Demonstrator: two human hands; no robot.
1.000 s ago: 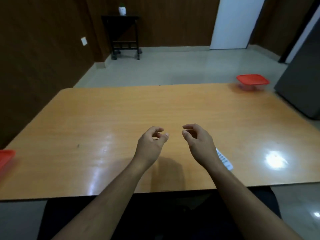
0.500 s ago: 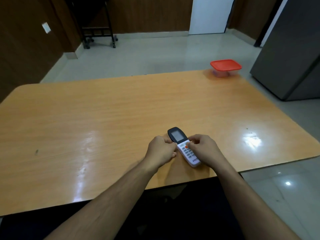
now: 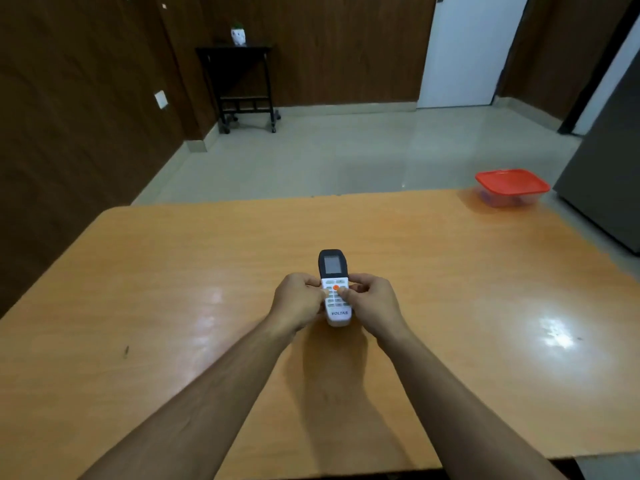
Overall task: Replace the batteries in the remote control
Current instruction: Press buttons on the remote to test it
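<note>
While both forearms reach out over the wooden table [image 3: 145, 306], the left hand [image 3: 297, 303] and the right hand [image 3: 372, 303] close round the remote control [image 3: 334, 289] from either side, the left hand's fingers [image 3: 313, 282] curled against its left edge and the right hand's fingers [image 3: 360, 280] curled against its right edge. Both thumbs lie bent across the white keypad, their tips close together just below the orange button, so each hand grips the body between thumb and fingers rather than lying flat. Whether the remote rests on the table or is held just above it cannot be told. The remote faces up, its dark upper end with the grey screen sticking out beyond the fingertips, away from the person, and its rounded white lower end with the printed brand name showing between the two wrists. The battery cover is on the hidden underside.

Well beyond the right hand's fingers, near the far right corner of the table, stands a clear container with a red lid [image 3: 512, 183], well apart from the remote. To the right of it a grey cabinet [image 3: 609, 188] stands on the floor. Far past the fingertips, against the brown wall, a black side table [image 3: 239, 84] carries a small white pot [image 3: 238, 35], and a white door [image 3: 467, 50] stands to the right of it
</note>
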